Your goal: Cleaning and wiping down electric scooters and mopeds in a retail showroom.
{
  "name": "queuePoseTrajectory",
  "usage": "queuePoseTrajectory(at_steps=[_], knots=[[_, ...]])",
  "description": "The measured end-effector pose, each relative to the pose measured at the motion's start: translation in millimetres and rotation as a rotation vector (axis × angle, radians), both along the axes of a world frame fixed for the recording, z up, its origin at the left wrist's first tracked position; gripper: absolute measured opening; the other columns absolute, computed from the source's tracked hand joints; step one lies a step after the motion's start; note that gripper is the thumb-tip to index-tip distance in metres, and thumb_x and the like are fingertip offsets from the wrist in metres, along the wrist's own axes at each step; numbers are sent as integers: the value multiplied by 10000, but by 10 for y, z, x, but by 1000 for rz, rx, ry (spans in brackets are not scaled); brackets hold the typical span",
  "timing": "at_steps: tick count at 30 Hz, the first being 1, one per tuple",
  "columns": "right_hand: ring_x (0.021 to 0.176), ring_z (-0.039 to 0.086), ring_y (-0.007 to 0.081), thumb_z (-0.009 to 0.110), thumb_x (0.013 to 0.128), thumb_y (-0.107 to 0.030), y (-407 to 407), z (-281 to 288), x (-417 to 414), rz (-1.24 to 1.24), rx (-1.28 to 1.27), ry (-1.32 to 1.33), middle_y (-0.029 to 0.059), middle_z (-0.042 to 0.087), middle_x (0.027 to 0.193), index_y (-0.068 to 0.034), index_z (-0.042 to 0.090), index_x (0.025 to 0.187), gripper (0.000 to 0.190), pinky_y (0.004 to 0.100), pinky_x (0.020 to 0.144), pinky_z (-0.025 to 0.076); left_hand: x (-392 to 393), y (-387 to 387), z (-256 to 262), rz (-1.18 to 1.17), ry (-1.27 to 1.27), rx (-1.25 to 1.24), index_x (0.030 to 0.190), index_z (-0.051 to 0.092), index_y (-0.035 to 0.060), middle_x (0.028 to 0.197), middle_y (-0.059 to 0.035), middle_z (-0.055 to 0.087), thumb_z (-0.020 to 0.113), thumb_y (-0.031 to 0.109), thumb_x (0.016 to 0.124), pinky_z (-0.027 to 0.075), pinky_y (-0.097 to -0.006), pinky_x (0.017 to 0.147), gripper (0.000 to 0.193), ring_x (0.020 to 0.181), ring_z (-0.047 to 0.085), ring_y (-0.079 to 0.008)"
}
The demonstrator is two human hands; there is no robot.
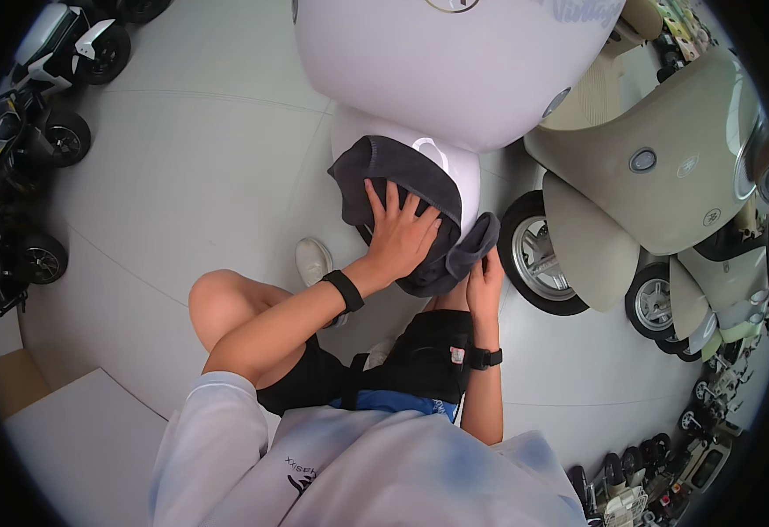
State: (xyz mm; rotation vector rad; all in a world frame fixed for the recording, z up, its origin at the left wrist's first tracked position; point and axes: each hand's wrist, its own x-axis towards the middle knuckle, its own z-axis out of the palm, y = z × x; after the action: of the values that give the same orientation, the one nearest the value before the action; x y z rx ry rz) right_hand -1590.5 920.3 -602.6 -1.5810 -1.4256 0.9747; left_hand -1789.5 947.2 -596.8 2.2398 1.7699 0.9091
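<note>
A dark grey cloth (384, 158) is draped over the white front fender (469, 178) of a scooter. On top of it my left hand (401, 237) lies palm down with the fingers spread. My right hand (484, 286) pinches a folded end of the same cloth at the fender's right side. Above the fender bulges the scooter's glossy white front body (450, 72), which bears writing and a round emblem. Most of the wheel beneath the fender is hidden by the cloth and my hands.
Close on the right stands a beige scooter (661, 165), its front wheel (542, 257) near my right hand. More vehicles, including a black one (35, 141), line the left. A white box-like surface (88, 448) is at lower left. My shoe (314, 261) rests on the tiled floor (180, 184).
</note>
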Motion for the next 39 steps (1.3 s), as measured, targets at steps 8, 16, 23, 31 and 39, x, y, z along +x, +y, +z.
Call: queuePoseTrajectory(at_steps=[8, 16, 23, 31, 39], knots=[[1103, 641, 260, 691, 855, -19, -89, -71, 277, -240, 494, -110, 160, 652, 1218, 55, 594, 1266, 429, 344, 962, 493, -313, 382, 134, 95, -145, 45, 1374, 502, -33, 1455, -251, 424, 633, 337, 934, 151, -664, 1178, 589, 1411, 289, -486], [1237, 558, 425, 674, 915, -203, -130, 196, -206, -21, 149, -374, 227, 623, 1292, 39, 471, 1424, 600, 444, 1081, 426, -738, 1083, -268, 250, -741, 217, 1393, 476, -34, 1424, -238, 491, 580, 241, 952, 322, -465, 1147, 530, 1327, 448, -403], [1424, 331, 463, 741, 827, -274, 435, 89, -914, -73, 419, -319, 285, 385, 1518, 75, 321, 1498, 865, 487, 1195, 251, -872, 1364, -116, 419, -1615, -344, 1335, 511, 4, 1234, -79, 584, 438, 264, 1081, 504, -328, 934, 371, 1098, 578, -173], [1355, 450, 398, 667, 920, -285, 1152, 60, -702, 103, 311, -129, 219, 463, 1438, 1, 399, 1456, 665, 438, 1132, 354, -1056, 1331, -581, 360, -1181, -218, 1392, 447, -5, 1298, -107, 557, 438, 218, 1077, 475, -355, 1008, 386, 1173, 556, -202], [1299, 474, 364, 592, 980, -269, 1082, -10, -763, -268, 215, -90, 184, 423, 1416, -10, 448, 1415, 527, 418, 1101, 371, -277, 810, -90, 319, -266, 227, 1475, 333, -110, 1507, -378, 303, 589, 184, 895, 148, -630, 1193, 699, 1432, 219, -565]])
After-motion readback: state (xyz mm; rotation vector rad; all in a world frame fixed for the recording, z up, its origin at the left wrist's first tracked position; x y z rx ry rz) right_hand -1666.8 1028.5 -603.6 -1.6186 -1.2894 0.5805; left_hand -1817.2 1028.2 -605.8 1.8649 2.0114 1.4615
